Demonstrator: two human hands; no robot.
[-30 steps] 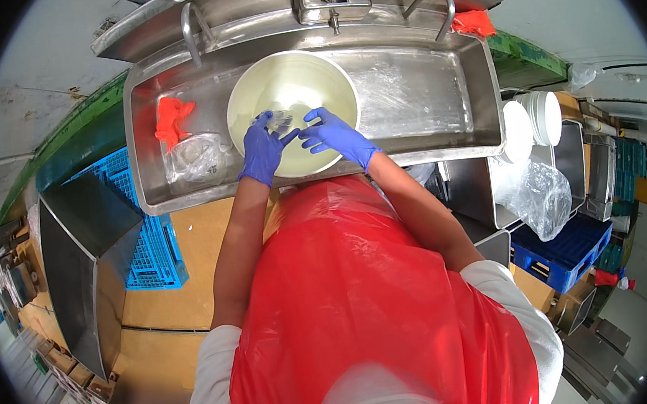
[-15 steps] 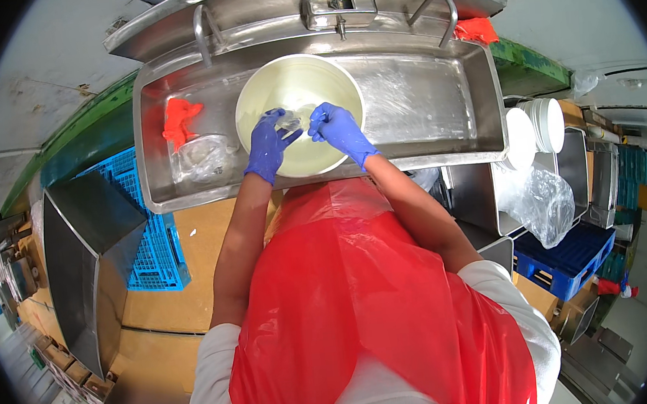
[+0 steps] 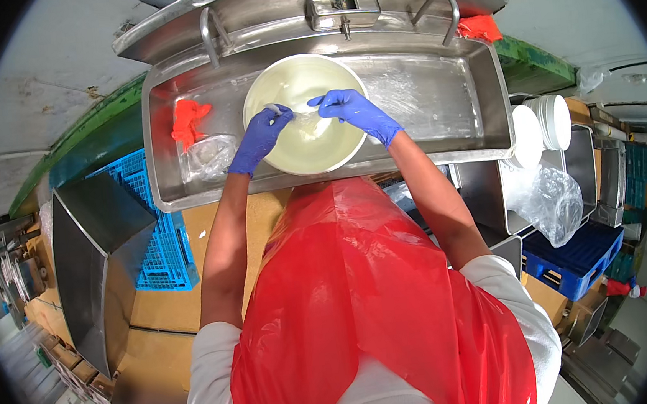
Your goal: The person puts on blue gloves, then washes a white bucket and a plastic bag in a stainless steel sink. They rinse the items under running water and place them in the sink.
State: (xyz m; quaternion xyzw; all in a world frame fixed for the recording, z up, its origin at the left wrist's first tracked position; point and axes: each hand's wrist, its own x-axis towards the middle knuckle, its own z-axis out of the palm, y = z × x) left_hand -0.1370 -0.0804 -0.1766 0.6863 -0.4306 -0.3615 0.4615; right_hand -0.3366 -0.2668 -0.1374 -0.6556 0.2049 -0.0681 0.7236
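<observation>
A round off-white bucket [image 3: 319, 168] stands in the steel sink [image 3: 430, 100], with both of my blue-gloved hands over its mouth. Between them spans a thin, see-through piece of plastic film [image 3: 305, 117], hard to make out against the pale inside. My left hand [image 3: 262, 136] pinches it at the bucket's left side. From the right, my right hand [image 3: 354, 111] has thumb and forefinger closed at the film's other end.
Left of the bucket lie a red-orange cloth [image 3: 189, 121] and a crumpled clear plastic bag [image 3: 210, 156]. Two tube handles and a steel box [image 3: 344, 9] are at the sink's back. White buckets [image 3: 551, 123] and a blue pallet [image 3: 571, 257] stand at right; a steel bin [image 3: 100, 244] at left.
My hands have moved apart, the left outward to the left and the right slightly up and right. The clear film now spans between them, where before it was bunched near the left fingers.
</observation>
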